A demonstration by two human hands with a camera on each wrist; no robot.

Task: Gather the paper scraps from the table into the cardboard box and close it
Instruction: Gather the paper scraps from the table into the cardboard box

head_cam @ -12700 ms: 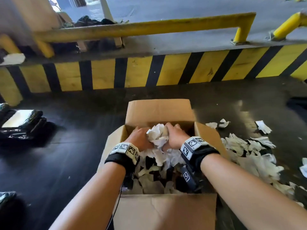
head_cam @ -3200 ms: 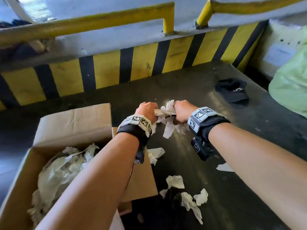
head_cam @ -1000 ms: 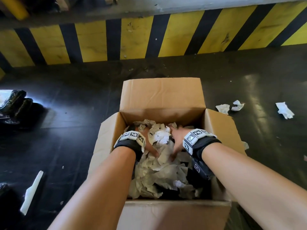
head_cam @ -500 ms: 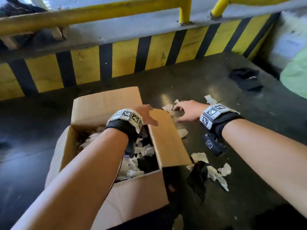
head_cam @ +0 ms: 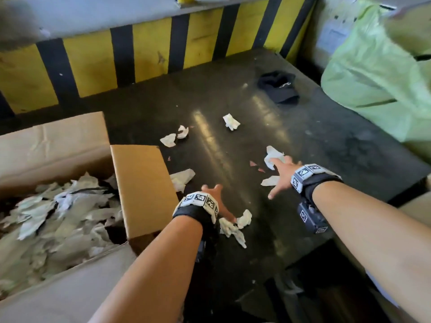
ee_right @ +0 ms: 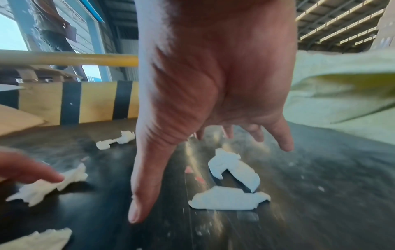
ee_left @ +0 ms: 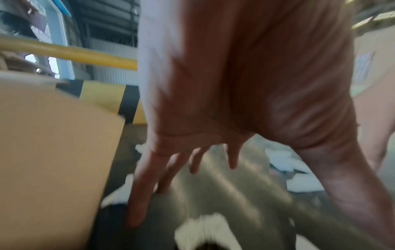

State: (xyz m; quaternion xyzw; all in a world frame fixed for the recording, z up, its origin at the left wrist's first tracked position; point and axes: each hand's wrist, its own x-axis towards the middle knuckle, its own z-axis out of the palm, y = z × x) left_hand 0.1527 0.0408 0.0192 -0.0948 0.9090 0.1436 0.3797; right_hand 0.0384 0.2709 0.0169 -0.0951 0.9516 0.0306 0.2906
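The open cardboard box (head_cam: 142,187) stands at the left, with several crumpled paper scraps (head_cam: 58,217) inside. More white scraps lie loose on the dark table: a pair (head_cam: 175,137) far out, one (head_cam: 231,122) beyond them, one (head_cam: 183,178) by the box flap. My left hand (head_cam: 215,197) hovers empty with spread fingers (ee_left: 138,194) between the flap and a scrap (head_cam: 235,226) near my wrist. My right hand (head_cam: 281,176) is spread, fingers straight, just above two scraps (ee_right: 233,169) (ee_right: 228,200), holding nothing.
A yellow-and-black striped barrier (head_cam: 149,50) borders the far side. A black cap (head_cam: 278,87) lies far right on the table, beside a pale green bag (head_cam: 377,71). The table's near right edge (head_cam: 326,243) drops off below my right forearm.
Both hands have left the box and moved right over the table. The right hand swung nearer, from the far pair of scraps to the two close ones; the left hand came off the box flap.
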